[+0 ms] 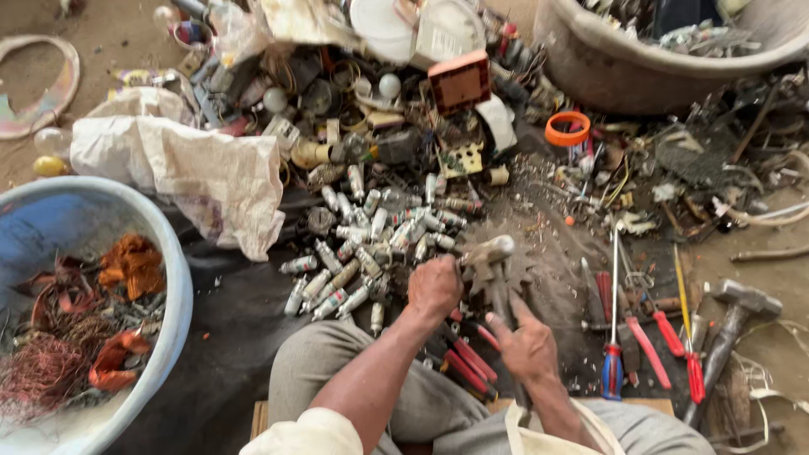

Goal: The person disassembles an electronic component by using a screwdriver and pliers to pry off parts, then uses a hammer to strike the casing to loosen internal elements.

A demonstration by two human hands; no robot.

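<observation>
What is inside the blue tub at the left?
The blue tub holds tangled reddish copper wire, an orange-brown wire clump and dark scrap strips. The tub's bottom beneath them is covered, so deeper contents cannot be seen.

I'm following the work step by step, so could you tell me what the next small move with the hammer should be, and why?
Probably a short downward strike: the right hand holds the hammer with its head just above the toothed metal disc, while the left hand, fist closed, steadies something small beside it.
</observation>
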